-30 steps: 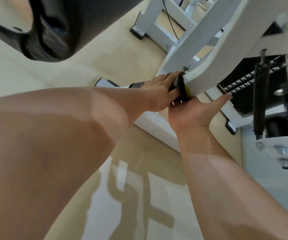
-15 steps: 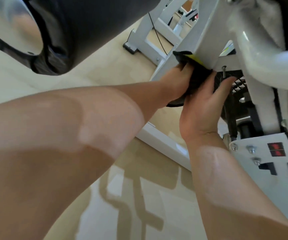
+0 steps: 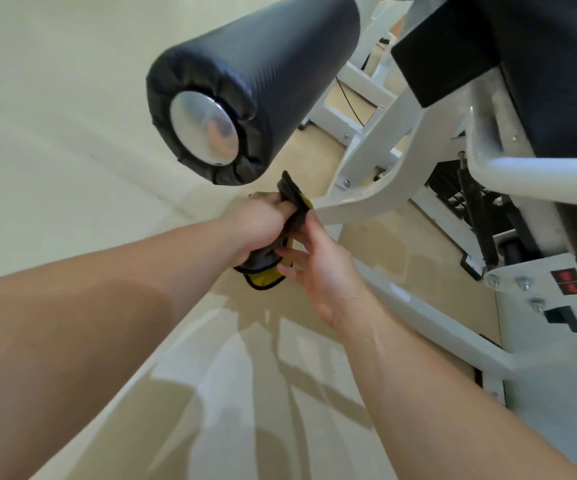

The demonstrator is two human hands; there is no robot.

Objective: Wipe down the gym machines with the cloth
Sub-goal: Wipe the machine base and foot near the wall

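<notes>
Cloth (image 3: pixel 281 233): dark grey with yellow backing, bunched at centre frame, just off the near end of the white frame arm (image 3: pixel 359 202); whether it touches the arm cannot be told.

Left hand (image 3: pixel 259 225): closed round the cloth's upper bunch; right hand (image 3: pixel 318 261): fingers pinching the lower fold, palm otherwise loose.

Roller pad (image 3: pixel 245 84): black, steel end cap, upper centre, directly above both hands.

Risks, judged:
- cloth held as a wad; little flat face meets the metal, so wiping may streak or miss the arm's underside;
- loose yellow corner hangs below the hands; may slip free to the floor (image 3: pixel 72 98) during a regrip;
- a head or knuckle lifted carelessly could strike the pad overhead;
- spring (image 3: pixel 470 199) and bolts (image 3: pixel 508 282) at right could snag cloth or fingers if the wipe runs that way.
</notes>
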